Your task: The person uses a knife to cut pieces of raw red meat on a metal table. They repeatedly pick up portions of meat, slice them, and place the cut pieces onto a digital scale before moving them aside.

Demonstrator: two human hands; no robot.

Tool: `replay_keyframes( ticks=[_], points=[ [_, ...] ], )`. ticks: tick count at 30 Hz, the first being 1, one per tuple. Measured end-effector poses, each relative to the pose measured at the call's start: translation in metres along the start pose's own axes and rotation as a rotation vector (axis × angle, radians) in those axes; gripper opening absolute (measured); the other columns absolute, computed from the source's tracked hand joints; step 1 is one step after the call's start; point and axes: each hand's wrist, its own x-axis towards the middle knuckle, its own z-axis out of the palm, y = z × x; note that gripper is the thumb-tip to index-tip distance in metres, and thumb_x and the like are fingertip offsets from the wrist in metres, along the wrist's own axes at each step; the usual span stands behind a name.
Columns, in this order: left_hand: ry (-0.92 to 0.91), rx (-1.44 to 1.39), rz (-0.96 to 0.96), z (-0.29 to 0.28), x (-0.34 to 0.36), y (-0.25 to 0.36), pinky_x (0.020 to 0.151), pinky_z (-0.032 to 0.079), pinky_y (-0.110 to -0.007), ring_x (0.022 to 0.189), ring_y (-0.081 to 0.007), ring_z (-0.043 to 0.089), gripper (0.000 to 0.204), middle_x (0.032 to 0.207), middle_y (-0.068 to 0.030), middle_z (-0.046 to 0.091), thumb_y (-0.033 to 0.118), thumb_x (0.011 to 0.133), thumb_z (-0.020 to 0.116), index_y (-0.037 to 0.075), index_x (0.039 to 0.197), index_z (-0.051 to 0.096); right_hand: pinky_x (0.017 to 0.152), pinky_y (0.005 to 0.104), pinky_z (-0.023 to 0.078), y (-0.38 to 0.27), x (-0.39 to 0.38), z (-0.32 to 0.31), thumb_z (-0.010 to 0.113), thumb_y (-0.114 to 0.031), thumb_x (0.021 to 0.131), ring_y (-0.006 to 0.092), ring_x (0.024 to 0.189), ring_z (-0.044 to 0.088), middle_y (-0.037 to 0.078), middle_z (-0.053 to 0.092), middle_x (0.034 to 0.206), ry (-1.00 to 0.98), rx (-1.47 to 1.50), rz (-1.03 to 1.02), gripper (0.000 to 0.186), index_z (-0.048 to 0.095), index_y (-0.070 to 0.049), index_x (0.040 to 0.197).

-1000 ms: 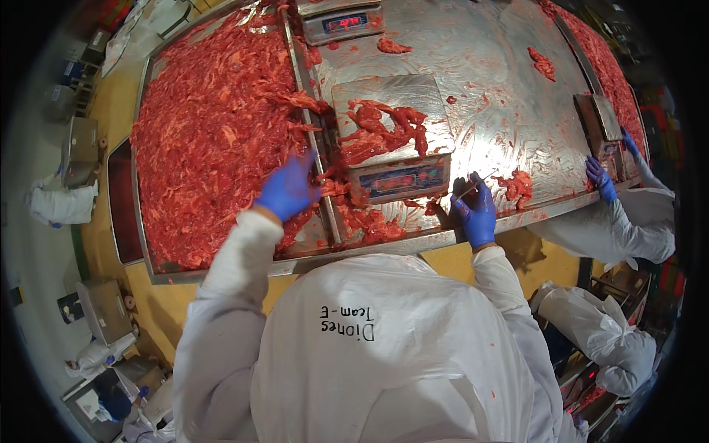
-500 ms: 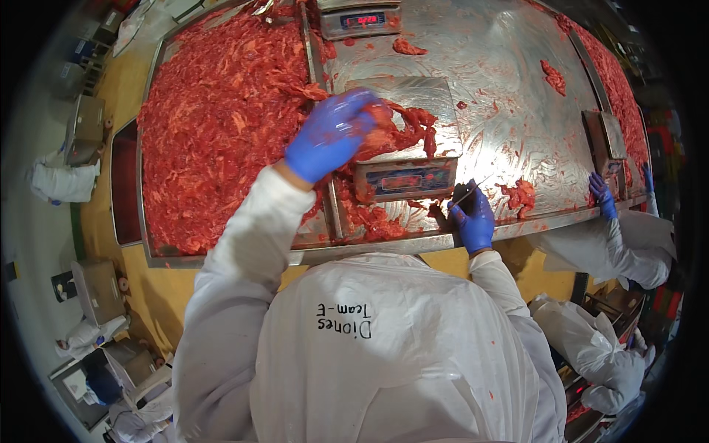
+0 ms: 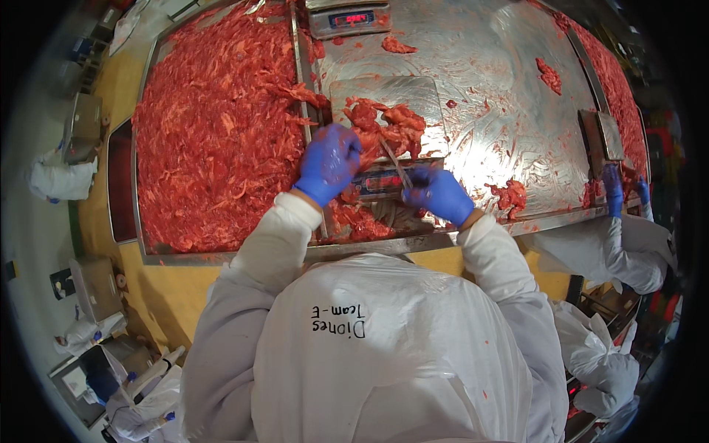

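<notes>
From where I stood, the raw meat [image 3: 405, 131] lay in a wet, ropy heap, red with paler seams, on the flat steel platter of the scale [image 3: 425, 92], close to the table's [image 3: 487, 92] near edge, toward its left corner. The person's left hand [image 3: 327, 162], in slick blue glove rubber, was at the heap's left end, its grip half curled with the fingertips against the flesh; whether they had closed on any of it I couldn't tell. The right hand [image 3: 441, 196], gloved alike, had its grip wrapped tightly round a knife [image 3: 396, 164], whose slim, straight metal blade slanted up and left, its tip at the meat.

Limp scraps [image 3: 362, 224] sat between the scale and the table's near edge, and a ragged clump [image 3: 509, 196] rested farther right along that edge. Past the raised steel rail [image 3: 303, 63] on the table's left edge spread a broad, shredded pile [image 3: 214, 133], glistening and stringy. The bare steel was smeared with greasy swirls. A second scale [image 3: 350, 21], boxy and grey, stood toward the far left corner.
</notes>
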Motion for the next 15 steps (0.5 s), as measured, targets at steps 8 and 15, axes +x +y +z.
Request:
replay_keyframes(
  ticks=[8,15],
  points=[
    [0.051,-0.014,0.031,-0.007,0.004,0.007,0.084,0.053,-0.045,0.094,-0.0362,0.064,0.013,0.096,-0.0138,0.065,0.005,0.079,0.069,0.009,0.091,0.066,0.087,0.0319,0.052,0.031,-0.026,-0.009,0.064,-0.039,0.101,0.0135,0.090,0.065,0.007,0.070,0.097,-0.318,0.629,0.045,0.043,0.061,-0.002,0.123],
    [-0.069,-0.035,-0.039,-0.001,-0.011,0.005,0.078,0.054,-0.046,0.091,-0.0358,0.064,0.008,0.092,-0.0126,0.065,0.004,0.079,0.066,0.009,0.085,0.066,0.081,0.0309,0.052,0.004,0.040,0.015,0.067,-0.032,0.100,0.0162,0.082,0.065,0.007,0.068,0.094,-0.485,0.755,0.158,0.039,0.062,-0.001,0.123]
  ],
)
